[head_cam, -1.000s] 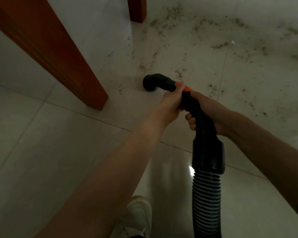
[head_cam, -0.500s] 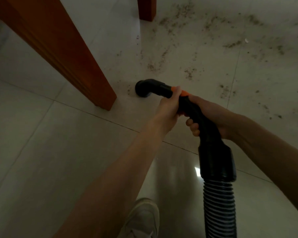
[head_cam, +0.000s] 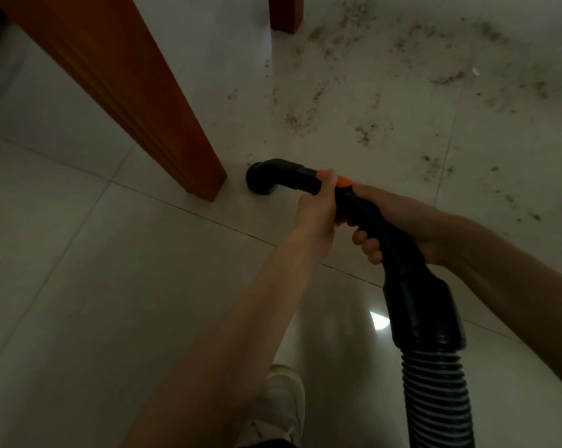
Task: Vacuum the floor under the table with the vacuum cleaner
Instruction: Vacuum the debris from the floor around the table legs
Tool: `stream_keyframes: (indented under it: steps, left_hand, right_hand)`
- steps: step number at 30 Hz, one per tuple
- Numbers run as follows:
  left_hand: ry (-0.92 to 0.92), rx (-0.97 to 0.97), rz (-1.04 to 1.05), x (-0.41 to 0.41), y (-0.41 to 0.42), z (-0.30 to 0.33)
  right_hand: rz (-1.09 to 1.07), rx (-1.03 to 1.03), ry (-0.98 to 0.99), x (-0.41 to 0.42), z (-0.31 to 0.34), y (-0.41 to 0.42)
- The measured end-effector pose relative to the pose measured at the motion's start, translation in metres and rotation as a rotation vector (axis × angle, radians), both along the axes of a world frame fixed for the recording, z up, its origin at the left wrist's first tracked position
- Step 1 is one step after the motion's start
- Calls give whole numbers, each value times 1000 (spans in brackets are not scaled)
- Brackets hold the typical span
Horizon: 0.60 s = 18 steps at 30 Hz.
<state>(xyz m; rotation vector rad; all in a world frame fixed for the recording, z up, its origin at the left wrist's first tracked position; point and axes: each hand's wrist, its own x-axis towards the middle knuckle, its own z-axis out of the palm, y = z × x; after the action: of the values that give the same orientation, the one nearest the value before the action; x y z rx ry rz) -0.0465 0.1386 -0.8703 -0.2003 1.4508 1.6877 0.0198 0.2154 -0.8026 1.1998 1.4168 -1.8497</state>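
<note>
Head view, both hands, left hand (head_cam: 317, 208), right hand (head_cam: 399, 221), gripping vacuum wand (head_cam: 292, 177), nozzle pointing left

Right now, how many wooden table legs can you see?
2. The near table leg stands just left of the vacuum nozzle; the far table leg is at the top edge. Others may be out of view.

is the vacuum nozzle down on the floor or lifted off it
Down: the nozzle mouth sits flat against the floor tile, no gap visible, beside the wooden table leg.
</note>
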Motion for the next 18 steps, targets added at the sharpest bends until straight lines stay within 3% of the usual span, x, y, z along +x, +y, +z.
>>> stream_keyframes:
  steps: [10, 18]
  left_hand:
    - [-26, -15, 47, -42, -1, -5]
    - [-43, 0, 84, -57, 1, -9]
  right_hand:
    - [-70, 106, 101, -34, -4, -18]
    - [-92, 29, 109, -44, -9, -16]
